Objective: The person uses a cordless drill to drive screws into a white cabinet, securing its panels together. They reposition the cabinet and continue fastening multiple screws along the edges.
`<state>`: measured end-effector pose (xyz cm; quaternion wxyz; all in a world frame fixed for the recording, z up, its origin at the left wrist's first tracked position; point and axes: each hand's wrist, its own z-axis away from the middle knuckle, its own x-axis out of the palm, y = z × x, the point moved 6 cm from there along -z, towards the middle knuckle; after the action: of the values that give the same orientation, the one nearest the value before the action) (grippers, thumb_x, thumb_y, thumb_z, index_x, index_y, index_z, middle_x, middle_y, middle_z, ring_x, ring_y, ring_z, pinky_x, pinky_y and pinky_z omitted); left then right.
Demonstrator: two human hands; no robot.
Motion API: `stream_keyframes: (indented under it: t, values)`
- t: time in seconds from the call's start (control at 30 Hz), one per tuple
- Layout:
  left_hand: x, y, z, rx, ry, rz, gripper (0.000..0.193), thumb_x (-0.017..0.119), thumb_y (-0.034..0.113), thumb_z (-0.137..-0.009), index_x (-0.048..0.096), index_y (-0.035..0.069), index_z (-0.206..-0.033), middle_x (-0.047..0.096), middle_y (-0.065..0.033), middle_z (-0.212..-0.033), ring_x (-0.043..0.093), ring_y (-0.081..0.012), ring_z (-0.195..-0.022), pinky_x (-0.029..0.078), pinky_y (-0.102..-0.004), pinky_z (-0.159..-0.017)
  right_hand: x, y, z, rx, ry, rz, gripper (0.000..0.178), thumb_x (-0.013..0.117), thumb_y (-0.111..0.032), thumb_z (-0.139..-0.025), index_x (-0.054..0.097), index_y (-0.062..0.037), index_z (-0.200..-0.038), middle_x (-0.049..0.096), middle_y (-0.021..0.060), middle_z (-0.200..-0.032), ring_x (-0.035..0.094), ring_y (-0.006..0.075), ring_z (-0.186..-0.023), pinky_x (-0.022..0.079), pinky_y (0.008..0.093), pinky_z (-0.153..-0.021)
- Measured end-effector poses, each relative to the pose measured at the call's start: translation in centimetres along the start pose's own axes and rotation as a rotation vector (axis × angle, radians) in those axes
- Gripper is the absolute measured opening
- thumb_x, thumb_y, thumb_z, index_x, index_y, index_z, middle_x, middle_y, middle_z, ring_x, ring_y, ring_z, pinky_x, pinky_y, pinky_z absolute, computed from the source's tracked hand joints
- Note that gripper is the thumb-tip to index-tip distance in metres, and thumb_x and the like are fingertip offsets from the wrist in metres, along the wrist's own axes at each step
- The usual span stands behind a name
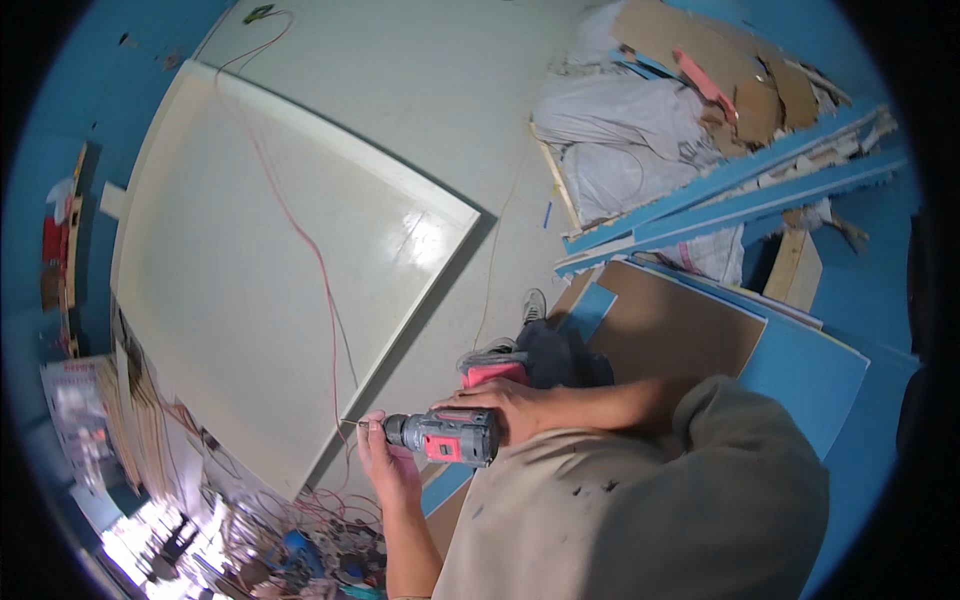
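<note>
A red and black cordless drill (445, 440) lies on its side in front of my body, its chuck facing left. My right hand (515, 405) is wrapped round its handle, with the red battery (495, 374) beyond the hand. At the chuck's front end, my left hand (385, 458) pinches a thin drill bit (350, 422) between its fingertips; most of the bit is hidden by them. Left of the hands lies a large pale panel (300, 260) with a raised rim, its near corner edge close to my left fingers.
A red cord (318, 250) runs across the panel. White sacks (630, 130), cardboard (690, 35) and blue strips (740, 205) are heaped at the far right. Blue and brown boards (690, 320) lie beside me. Cluttered tools and cables (330, 545) fill the lower left.
</note>
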<state>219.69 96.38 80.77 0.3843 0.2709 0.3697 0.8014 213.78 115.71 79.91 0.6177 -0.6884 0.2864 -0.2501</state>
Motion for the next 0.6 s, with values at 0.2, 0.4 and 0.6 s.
stream_keyframes:
  t: [0.2,0.4,0.6]
  values:
    - [9.0,-4.3,-4.7,-0.054,-0.297,-0.200,0.026,0.052,0.026,-0.100,0.051,0.003,-0.112,0.061,-0.0102,-0.094,0.062,-0.0206,-0.087,0.050,-0.0352,-0.081,-3.9,3.4,6.6,-0.024,0.379,0.156,0.061,0.074,-0.011,-0.072,0.054,-0.0031,-0.129,0.060,0.0178,-0.122,0.064,0.0348,-0.102,0.052,0.0406,-0.087]
    - [16.0,-11.7,-12.0,-0.131,-0.695,-0.362,0.042,0.051,0.027,-0.100,0.046,-0.001,-0.130,0.060,-0.0099,-0.101,0.057,-0.0141,-0.088,0.044,-0.0264,-0.078,-5.2,13.6,12.9,0.139,0.674,0.167,0.054,0.077,-0.014,-0.078,0.056,-0.0047,-0.126,0.060,0.0149,-0.125,0.061,0.0286,-0.112,0.047,0.0391,-0.099]
    - [8.0,-30.1,-33.3,0.000,-0.681,-1.143,0.035,0.059,0.022,-0.095,0.057,-0.005,-0.116,0.067,-0.0181,-0.095,0.066,-0.0227,-0.082,0.051,-0.0333,-0.074,-8.5,38.2,19.4,0.469,0.838,-0.394,0.049,0.073,-0.016,-0.082,0.055,-0.0045,-0.127,0.060,0.0135,-0.123,0.061,0.0246,-0.111,0.048,0.0374,-0.096]
